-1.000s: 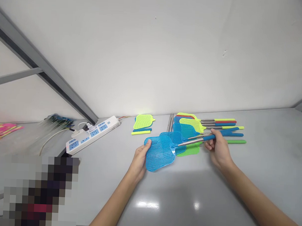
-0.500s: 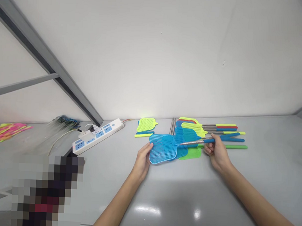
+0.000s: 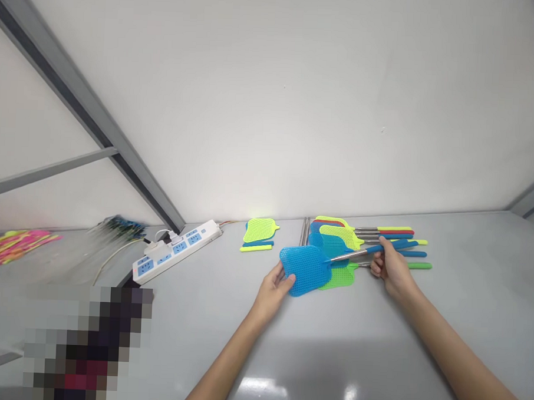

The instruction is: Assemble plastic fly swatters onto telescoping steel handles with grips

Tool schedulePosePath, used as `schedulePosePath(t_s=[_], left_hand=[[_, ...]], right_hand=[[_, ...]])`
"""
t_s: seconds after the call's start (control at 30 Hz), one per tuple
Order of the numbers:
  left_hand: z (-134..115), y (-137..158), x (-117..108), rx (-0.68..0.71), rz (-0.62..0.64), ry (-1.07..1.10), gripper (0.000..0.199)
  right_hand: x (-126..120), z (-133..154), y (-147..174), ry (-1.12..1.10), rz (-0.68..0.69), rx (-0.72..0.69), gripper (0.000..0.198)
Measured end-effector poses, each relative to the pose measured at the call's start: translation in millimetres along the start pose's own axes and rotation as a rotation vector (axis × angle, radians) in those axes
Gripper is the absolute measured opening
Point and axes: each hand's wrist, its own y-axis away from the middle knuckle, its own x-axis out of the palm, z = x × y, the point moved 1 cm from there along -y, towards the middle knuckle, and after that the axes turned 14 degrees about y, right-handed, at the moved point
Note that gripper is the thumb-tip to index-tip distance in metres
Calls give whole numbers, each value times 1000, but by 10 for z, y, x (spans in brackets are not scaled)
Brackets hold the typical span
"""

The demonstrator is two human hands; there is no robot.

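Observation:
A blue fly swatter (image 3: 306, 271) is held above the table between my two hands. My left hand (image 3: 274, 290) pinches the lower left edge of its mesh head, thumb on top. Around its blue grip, near the metal shaft, the fingers of my right hand (image 3: 390, 265) are closed. Behind and partly under it lie several more swatters: a yellow swatter (image 3: 338, 235), a green swatter (image 3: 341, 277) and others with red and blue grips, all with handles to the right. The held swatter hides part of this pile.
Left of the pile lie a yellow mesh head (image 3: 260, 230) and loose yellow and blue grips (image 3: 256, 248). Thin metal rods (image 3: 304, 232) stand out near the wall. A white power strip (image 3: 178, 252) with plugs and cables sits farther left, near pink and yellow pieces (image 3: 17, 245).
My left hand has shifted right along with the swatter's head, and its thumb now lies over the mesh. The swatter is turned more face-on. The camera view has shifted slightly.

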Motion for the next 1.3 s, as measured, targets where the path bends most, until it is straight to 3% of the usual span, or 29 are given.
schedulePosePath(t_s=[0.17,0.3,0.5,0.8,0.87,1.1,1.3], left_hand=[[175,-77,45,-12,-50,73,61],[373,-153,75,58,-76,-18,62],[458,-134,242,194,-45,-383,52],[265,-235,352,376,-93,-933,30],[194,-337,318,375,-133,-1115,29],[127,-645,152,219,-166,-1362,18],[105,-748,166,77,-174,-1497,25]], right_hand=[[-93,33,-39,-7,-107,4,39],[-137,57,-47,-82,-162,-7,41],[-201,83,-73,-245,-290,-57,40],[-186,124,-22,-355,-430,-200,31],[-121,145,37,-346,-397,-245,31],[164,23,265,-285,-148,-257,33],[318,-97,412,-209,97,-223,34]])
